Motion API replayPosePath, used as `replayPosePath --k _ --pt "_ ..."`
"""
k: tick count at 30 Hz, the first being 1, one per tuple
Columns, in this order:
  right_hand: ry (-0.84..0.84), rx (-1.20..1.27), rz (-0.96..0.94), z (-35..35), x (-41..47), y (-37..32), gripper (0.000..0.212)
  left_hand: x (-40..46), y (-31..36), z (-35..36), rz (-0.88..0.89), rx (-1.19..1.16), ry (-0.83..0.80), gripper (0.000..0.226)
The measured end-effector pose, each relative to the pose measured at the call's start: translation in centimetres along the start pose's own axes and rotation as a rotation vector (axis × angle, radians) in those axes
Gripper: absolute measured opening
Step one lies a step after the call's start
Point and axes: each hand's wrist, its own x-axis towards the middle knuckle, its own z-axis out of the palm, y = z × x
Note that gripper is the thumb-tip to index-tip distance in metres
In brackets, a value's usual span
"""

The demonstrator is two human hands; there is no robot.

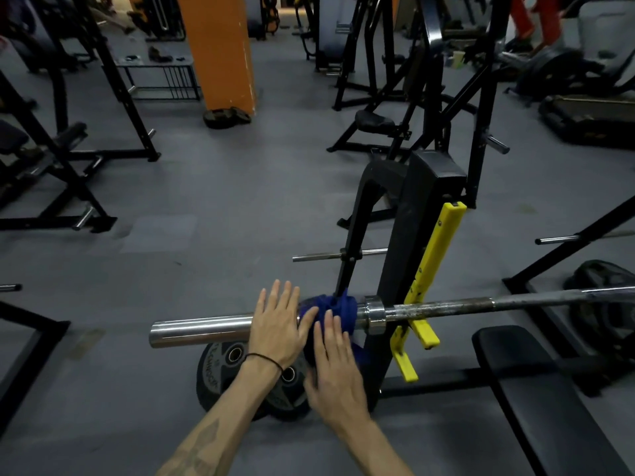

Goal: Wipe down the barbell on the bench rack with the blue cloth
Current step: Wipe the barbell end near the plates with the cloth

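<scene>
Here, a gym floor with a bench rack (405,235) standing right of centre, yellow hooks (421,331) at its front. Across those hooks, a barbell (443,308), long axis running left to right, its chrome sleeve (202,329) reaching out well left of the rack. Beside the rack on the right, a black bench pad (536,386); at the rack's foot, weight plates (223,372) flat on the floor. On the sleeve, just left of the rack, a blue cloth (331,312) bunched around the metal. Left hand (278,324): fingers straight and spread, flat on the sleeve, thumb touching the cloth, gripping nothing. Right hand (335,359): also open, fingers straight, tips on the near side of the cloth, a little blurred. Cloth between both hands, right hand nearer. Probably next: closing over the cloth and sliding along the bar's axis.
</scene>
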Motion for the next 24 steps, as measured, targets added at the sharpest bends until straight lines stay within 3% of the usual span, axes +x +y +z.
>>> replayPosePath --k 2,7,11,13,16,18,24 --pt "0.013 -0.084 -0.052 -0.4 0.1 2.0 0.097 0.3 -0.3 0.1 -0.006 -0.002 0.002 0.092" --pt "0.032 0.029 0.191 0.2 -0.4 0.1 0.106 1.0 -0.2 0.0 -0.006 0.009 0.012 0.101" --pt "-0.016 -0.057 -0.018 0.1 0.0 1.1 0.100 1.9 -0.5 -0.1 -0.049 -0.069 -0.009 0.116" --pt "0.023 -0.079 0.050 -0.7 0.1 3.1 0.092 1.5 -0.4 -0.2 -0.038 -0.060 0.004 0.112" --pt "0.061 0.109 0.199 -0.9 0.6 0.4 0.089 0.7 0.3 0.0 -0.020 -0.059 0.021 0.106" --pt "0.033 0.166 0.148 -0.3 1.3 -1.9 0.091 1.0 0.4 0.1 -0.043 -0.068 0.022 0.106" --pt "-0.013 -0.054 0.005 -0.9 1.4 0.5 0.107 1.7 0.7 -0.5 -0.151 -0.194 0.020 0.082"
